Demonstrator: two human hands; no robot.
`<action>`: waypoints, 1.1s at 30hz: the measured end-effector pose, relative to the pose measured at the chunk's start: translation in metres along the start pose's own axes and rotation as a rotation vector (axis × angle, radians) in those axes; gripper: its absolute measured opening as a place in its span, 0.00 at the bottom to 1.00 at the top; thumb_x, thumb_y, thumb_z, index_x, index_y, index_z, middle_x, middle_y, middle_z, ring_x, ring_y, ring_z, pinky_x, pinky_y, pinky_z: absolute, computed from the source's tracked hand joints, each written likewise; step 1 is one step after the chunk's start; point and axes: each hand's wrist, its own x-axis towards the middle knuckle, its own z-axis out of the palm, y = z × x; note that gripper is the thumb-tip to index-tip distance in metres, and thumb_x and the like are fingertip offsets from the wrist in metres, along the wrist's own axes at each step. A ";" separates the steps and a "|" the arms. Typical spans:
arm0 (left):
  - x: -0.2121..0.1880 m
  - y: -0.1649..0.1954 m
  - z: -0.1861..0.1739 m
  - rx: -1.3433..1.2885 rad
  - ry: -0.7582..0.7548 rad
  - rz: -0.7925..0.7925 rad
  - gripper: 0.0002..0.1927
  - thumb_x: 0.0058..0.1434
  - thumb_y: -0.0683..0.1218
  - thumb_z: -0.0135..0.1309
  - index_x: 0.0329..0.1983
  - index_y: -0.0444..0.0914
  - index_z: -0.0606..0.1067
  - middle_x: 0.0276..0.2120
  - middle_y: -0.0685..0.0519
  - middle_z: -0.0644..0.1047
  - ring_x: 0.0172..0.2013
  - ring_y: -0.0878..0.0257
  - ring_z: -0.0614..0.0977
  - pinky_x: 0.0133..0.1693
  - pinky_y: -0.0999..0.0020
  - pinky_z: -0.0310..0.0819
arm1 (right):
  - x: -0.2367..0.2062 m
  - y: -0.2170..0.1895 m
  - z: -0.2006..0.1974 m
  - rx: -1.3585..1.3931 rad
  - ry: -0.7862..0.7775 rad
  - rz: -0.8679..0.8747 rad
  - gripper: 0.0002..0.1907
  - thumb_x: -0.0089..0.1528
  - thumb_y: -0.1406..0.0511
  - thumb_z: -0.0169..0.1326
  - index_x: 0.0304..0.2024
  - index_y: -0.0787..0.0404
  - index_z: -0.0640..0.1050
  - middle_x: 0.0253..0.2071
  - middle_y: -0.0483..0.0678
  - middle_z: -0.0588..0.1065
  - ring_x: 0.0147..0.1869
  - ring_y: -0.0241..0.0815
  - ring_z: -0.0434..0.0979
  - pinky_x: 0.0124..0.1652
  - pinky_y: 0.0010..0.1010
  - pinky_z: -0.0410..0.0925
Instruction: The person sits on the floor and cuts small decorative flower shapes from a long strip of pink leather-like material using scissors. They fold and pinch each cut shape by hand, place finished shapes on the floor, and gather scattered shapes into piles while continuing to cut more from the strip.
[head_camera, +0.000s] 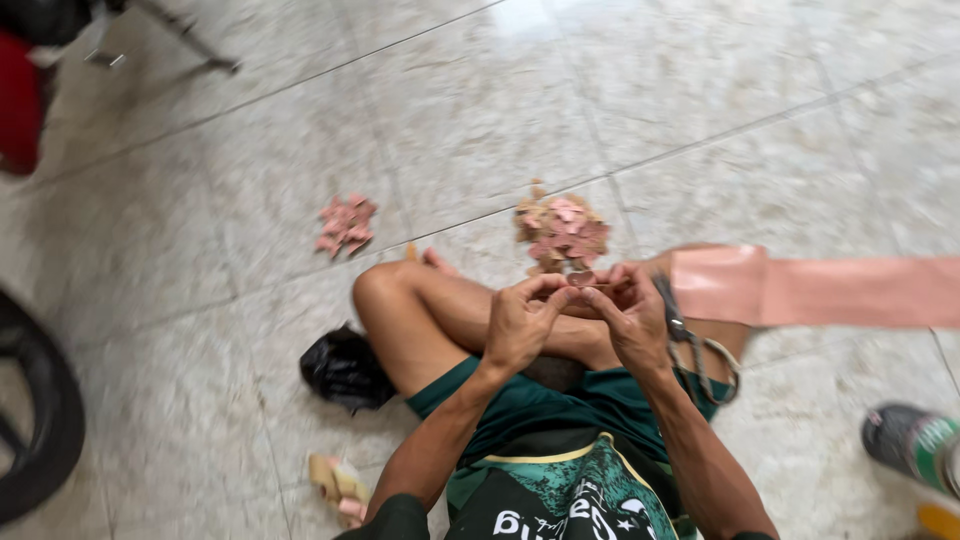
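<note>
Small pink piece, pinched between fingertips of both hands, just above the crossed legs, near edge of the larger pile. Left hand: grip pressed together on the piece. Right hand: grip likewise pinching it; scissors hang from this hand. Larger pile of pink-tan pieces on the tiled floor just beyond. Smaller pink pile far left. Pink strip runs right. Black bag beside left knee. Green-labelled bottle near right, label blurred.
</note>
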 end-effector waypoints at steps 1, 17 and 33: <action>-0.003 -0.003 -0.011 0.045 0.030 0.039 0.12 0.65 0.45 0.61 0.44 0.30 0.81 0.35 0.52 0.84 0.37 0.71 0.83 0.40 0.74 0.79 | 0.002 0.011 0.010 0.077 -0.041 -0.006 0.16 0.65 0.77 0.58 0.48 0.64 0.65 0.47 0.48 0.75 0.52 0.37 0.80 0.52 0.29 0.76; 0.035 -0.092 -0.375 -0.086 0.815 -0.078 0.13 0.62 0.44 0.63 0.45 0.28 0.81 0.35 0.49 0.85 0.32 0.67 0.85 0.33 0.74 0.81 | 0.005 0.087 0.123 -0.315 -0.288 0.370 0.27 0.65 0.68 0.55 0.66 0.67 0.67 0.55 0.56 0.77 0.53 0.43 0.79 0.53 0.32 0.72; 0.046 -0.054 -0.309 0.339 0.792 0.102 0.12 0.70 0.46 0.53 0.50 0.34 0.80 0.35 0.47 0.85 0.34 0.62 0.87 0.37 0.67 0.79 | -0.039 0.049 0.059 -0.552 0.054 0.262 0.18 0.66 0.67 0.58 0.57 0.69 0.77 0.49 0.55 0.80 0.49 0.39 0.79 0.50 0.28 0.72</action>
